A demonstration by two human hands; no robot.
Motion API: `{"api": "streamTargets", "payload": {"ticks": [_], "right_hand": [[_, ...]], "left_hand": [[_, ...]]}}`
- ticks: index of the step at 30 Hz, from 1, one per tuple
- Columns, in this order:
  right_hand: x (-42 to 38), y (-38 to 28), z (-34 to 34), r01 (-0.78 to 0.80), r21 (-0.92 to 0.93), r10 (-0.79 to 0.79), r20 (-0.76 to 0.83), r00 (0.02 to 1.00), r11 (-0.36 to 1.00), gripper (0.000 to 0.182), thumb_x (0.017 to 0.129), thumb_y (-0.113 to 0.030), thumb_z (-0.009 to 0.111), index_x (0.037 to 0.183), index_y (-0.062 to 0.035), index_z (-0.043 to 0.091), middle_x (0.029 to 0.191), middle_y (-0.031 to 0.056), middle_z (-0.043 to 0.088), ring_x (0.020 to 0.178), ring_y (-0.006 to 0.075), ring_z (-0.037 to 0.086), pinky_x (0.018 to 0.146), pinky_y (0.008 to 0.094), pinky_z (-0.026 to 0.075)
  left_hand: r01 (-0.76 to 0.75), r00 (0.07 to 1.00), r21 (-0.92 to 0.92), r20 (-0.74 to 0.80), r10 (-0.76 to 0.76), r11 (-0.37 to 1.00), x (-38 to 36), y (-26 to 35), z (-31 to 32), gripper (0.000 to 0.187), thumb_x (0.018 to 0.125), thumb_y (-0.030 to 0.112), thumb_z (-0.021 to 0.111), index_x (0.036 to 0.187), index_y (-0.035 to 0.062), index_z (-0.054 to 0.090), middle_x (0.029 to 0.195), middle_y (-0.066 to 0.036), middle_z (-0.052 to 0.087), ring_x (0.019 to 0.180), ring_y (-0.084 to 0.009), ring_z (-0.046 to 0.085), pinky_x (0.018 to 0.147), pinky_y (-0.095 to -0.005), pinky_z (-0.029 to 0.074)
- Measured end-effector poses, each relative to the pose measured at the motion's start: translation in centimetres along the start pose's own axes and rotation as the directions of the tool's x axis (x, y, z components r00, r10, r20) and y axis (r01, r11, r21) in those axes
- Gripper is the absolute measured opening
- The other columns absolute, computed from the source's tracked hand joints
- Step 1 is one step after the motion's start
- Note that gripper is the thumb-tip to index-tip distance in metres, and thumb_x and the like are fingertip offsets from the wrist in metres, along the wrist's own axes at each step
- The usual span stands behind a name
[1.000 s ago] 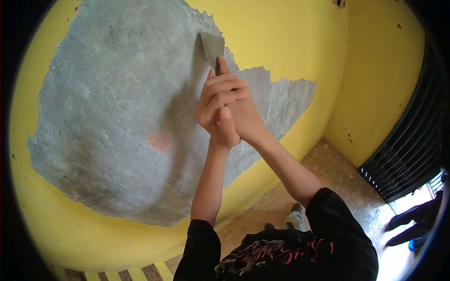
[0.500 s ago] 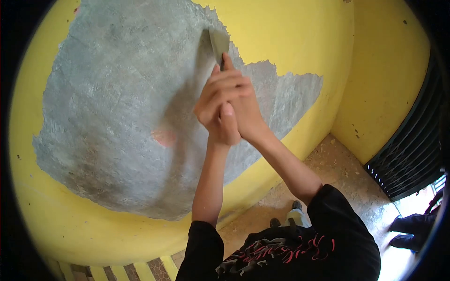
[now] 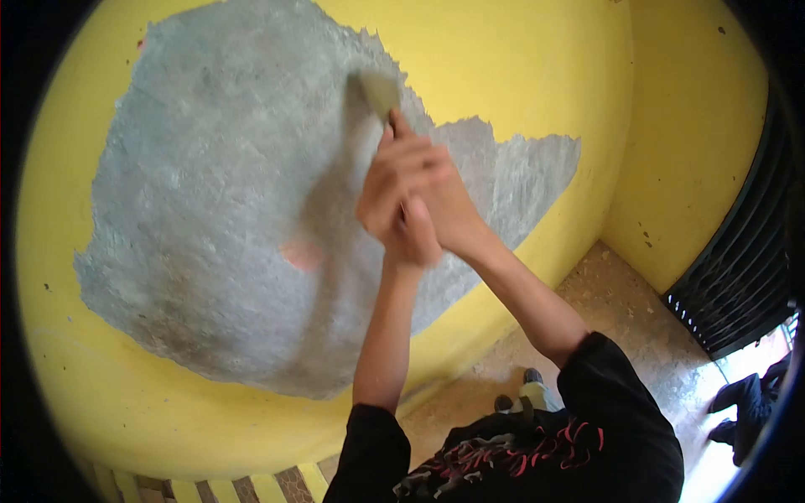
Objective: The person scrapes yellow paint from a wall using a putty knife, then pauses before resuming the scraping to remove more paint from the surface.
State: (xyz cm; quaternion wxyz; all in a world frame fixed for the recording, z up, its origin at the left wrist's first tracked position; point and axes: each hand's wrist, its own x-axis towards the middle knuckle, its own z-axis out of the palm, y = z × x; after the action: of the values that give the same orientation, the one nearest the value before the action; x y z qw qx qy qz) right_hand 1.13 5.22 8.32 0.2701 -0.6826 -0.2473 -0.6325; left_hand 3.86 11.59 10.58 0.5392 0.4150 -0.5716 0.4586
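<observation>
Both hands are clasped together round the handle of a scraper with a flat, wide blade. The blade is over bare grey plaster, left of the jagged edge of the yellow paint. My left hand is closed, its fingers wrapped over the other hand and its thumb showing below. My right hand is closed on the handle, with one finger stretched along it toward the blade. The handle is mostly hidden by the fingers, which are slightly blurred.
A brown floor meets the wall below. A dark metal folding gate is at the right. Another person's dark-clothed legs show at the lower right. Yellow-edged slats lie at the bottom left.
The scraper blade has moved a little down and left across the plaster, away from the paint edge. Both hands have shifted slightly down with it. The view has shifted slightly.
</observation>
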Motion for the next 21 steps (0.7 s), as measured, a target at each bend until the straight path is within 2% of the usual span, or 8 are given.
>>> {"api": "streamTargets", "payload": {"ticks": [3, 8, 11, 12, 14, 17, 19, 21], "right_hand": [[0.4, -0.4, -1.0, -0.219, 0.234, 0.203, 0.091, 0.975, 0.947, 0.06, 0.08, -0.026, 0.05, 0.125, 0.0135, 0.046, 0.115, 0.0303, 0.057, 0.095, 0.0425, 0.06, 0.079, 0.0459, 0.051], [0.6, -0.9, -0.3, -0.148, 0.114, 0.15, -0.014, 0.989, 0.982, 0.049, 0.076, -0.022, 0.05, 0.109, 0.0131, 0.056, 0.115, 0.032, 0.056, 0.093, 0.0426, 0.061, 0.077, 0.0441, 0.052], [0.5, 0.1, 0.0, -0.06, 0.014, 0.056, 0.191, 0.98, 0.998, 0.047, 0.078, -0.02, 0.05, 0.11, 0.0133, 0.056, 0.114, 0.0311, 0.057, 0.093, 0.0415, 0.061, 0.076, 0.0441, 0.052], [0.9, -0.5, 0.1, -0.187, 0.15, 0.168, 0.132, 0.977, 0.971, 0.047, 0.079, -0.02, 0.049, 0.111, 0.0131, 0.055, 0.114, 0.0319, 0.057, 0.093, 0.0416, 0.061, 0.075, 0.0441, 0.052], [1.7, -0.4, -0.1, -0.274, 0.29, 0.268, 0.061, 0.962, 0.917, 0.046, 0.079, -0.02, 0.049, 0.112, 0.0129, 0.055, 0.113, 0.0326, 0.056, 0.093, 0.0416, 0.061, 0.075, 0.0441, 0.052], [0.5, 0.0, -0.8, -0.104, 0.171, 0.095, 0.06, 0.994, 0.98, 0.048, 0.08, -0.02, 0.05, 0.117, 0.012, 0.052, 0.117, 0.0314, 0.055, 0.093, 0.0413, 0.061, 0.076, 0.0434, 0.053], [0.8, 0.6, -0.8, -0.221, 0.051, 0.19, 0.344, 0.92, 0.974, 0.063, 0.086, -0.023, 0.047, 0.139, 0.0093, 0.035, 0.144, 0.0241, 0.038, 0.12, 0.0371, 0.05, 0.099, 0.0397, 0.041], [0.7, 0.0, -2.0, -0.213, 0.212, 0.167, 0.213, 0.963, 0.954, 0.061, 0.084, -0.021, 0.05, 0.136, 0.0086, 0.039, 0.138, 0.0251, 0.044, 0.115, 0.0374, 0.054, 0.095, 0.0386, 0.045]], "left_hand": [[0.001, 1.0, 0.03, 0.007, -0.002, 1.0, 0.0, 0.1, -0.1, 0.039, 0.091, 0.028, 0.041, 0.079, -0.0005, 0.065, 0.088, -0.014, 0.069, 0.093, -0.0317, 0.065, 0.097, -0.0475, 0.042], [0.002, 0.999, 0.082, 0.049, -0.006, 0.997, 0.2, 0.3, -0.1, 0.039, 0.091, 0.027, 0.041, 0.08, -0.0009, 0.065, 0.088, -0.014, 0.069, 0.093, -0.0317, 0.065, 0.096, -0.047, 0.043], [-0.001, 0.998, 0.135, 0.058, -0.007, 0.991, 0.2, 0.8, 0.0, 0.039, 0.091, 0.027, 0.041, 0.08, -0.0012, 0.065, 0.088, -0.014, 0.069, 0.093, -0.0318, 0.065, 0.095, -0.0466, 0.043], [0.632, 0.774, 0.099, -0.113, -0.623, 0.768, 3.2, 6.7, 1.5, 0.037, 0.09, 0.026, 0.042, 0.082, -0.0016, 0.065, 0.091, -0.015, 0.069, 0.093, -0.0327, 0.064, 0.094, -0.0452, 0.045], [0.56, 0.828, 0.126, -0.085, -0.554, 0.819, 3.2, 6.9, 1.7, 0.036, 0.09, 0.025, 0.042, 0.082, -0.0016, 0.065, 0.092, -0.015, 0.069, 0.093, -0.0329, 0.064, 0.094, -0.0452, 0.045], [0.395, 0.917, 0.196, -0.021, -0.398, 0.898, 1.6, 6.5, 1.8, 0.033, 0.089, 0.023, 0.044, 0.083, -0.0016, 0.065, 0.093, -0.016, 0.068, 0.094, -0.0333, 0.064, 0.094, -0.0452, 0.045], [0.28, 0.955, 0.237, 0.029, -0.295, 0.93, 0.3, 6.0, 1.9, 0.031, 0.088, 0.022, 0.045, 0.083, -0.0016, 0.065, 0.093, -0.016, 0.068, 0.094, -0.0336, 0.064, 0.094, -0.0452, 0.045], [0.141, 0.98, 0.27, 0.098, -0.173, 0.953, -0.6, 5.2, 1.9, 0.03, 0.088, 0.021, 0.047, 0.084, -0.0017, 0.065, 0.094, -0.016, 0.068, 0.095, -0.0339, 0.064, 0.094, -0.0452, 0.045]]}}
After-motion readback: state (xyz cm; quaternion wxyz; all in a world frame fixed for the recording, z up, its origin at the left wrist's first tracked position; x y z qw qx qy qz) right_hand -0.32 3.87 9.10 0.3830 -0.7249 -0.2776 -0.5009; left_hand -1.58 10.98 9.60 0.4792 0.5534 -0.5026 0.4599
